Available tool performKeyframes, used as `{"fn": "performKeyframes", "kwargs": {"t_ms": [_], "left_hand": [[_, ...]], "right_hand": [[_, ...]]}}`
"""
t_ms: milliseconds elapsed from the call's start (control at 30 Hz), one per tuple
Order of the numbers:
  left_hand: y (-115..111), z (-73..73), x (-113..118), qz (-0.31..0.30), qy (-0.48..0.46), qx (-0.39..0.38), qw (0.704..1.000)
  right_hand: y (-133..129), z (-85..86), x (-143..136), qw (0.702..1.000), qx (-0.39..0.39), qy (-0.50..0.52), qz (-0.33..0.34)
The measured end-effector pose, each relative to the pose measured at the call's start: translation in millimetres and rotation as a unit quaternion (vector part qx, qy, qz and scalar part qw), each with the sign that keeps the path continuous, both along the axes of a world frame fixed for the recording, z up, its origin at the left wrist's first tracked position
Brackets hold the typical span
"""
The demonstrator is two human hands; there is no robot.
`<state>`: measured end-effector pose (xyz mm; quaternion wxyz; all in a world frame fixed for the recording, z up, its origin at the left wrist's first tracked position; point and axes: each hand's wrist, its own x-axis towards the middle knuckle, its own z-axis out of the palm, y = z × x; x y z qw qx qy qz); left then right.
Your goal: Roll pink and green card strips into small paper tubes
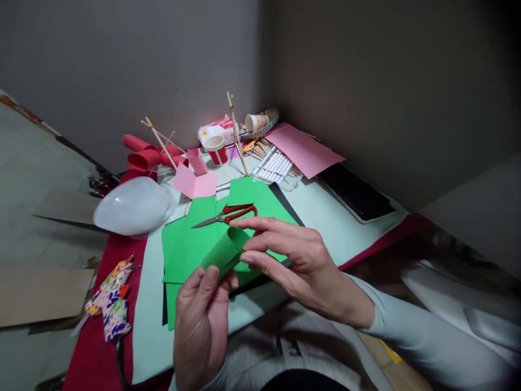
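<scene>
A green paper tube point(223, 252) is pinched at its lower left end between the thumb and fingers of my left hand point(203, 315). My right hand point(297, 260) is at the tube's upper right end, fingers partly spread, fingertips at or very near the paper edge; whether they grip it is unclear. Just beyond the tube, red-handled scissors point(223, 216) lie partly open on green paper sheets point(183, 244). Black sheets show under the green ones.
Behind stand red paper tubes point(144, 160), a paper cup point(215, 151), tied sticks point(238, 136) and white markers point(274, 165). Pink paper point(305, 149) lies at the right rear. On the left are a translucent bowl point(132, 206) and a patterned glue gun point(112, 298).
</scene>
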<state>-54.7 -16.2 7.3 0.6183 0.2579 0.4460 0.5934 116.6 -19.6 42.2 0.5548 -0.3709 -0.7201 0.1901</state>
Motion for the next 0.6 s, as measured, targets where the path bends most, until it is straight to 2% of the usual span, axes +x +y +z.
{"fn": "performKeyframes", "kwargs": {"t_ms": [167, 367, 500, 600], "left_hand": [[-1.1, 4.4, 3.6, 0.003, 0.009, 0.002, 1.000], [-2.3, 6.8, 11.5, 0.035, 0.021, 0.009, 0.999], [-2.6, 1.9, 13.2, 0.066, 0.096, 0.074, 0.990], [-2.5, -0.7, 11.4, 0.076, 0.202, 0.151, 0.965]], "right_hand": [[-1.1, 0.1, 2.4, 1.000, -0.005, 0.002, 0.001], [-2.5, 0.2, 5.1, 1.000, -0.001, -0.026, -0.007], [-2.7, -0.3, 10.5, 0.994, 0.031, -0.059, -0.083], [-6.4, -7.6, 12.4, 0.992, 0.030, -0.047, -0.115]]}}
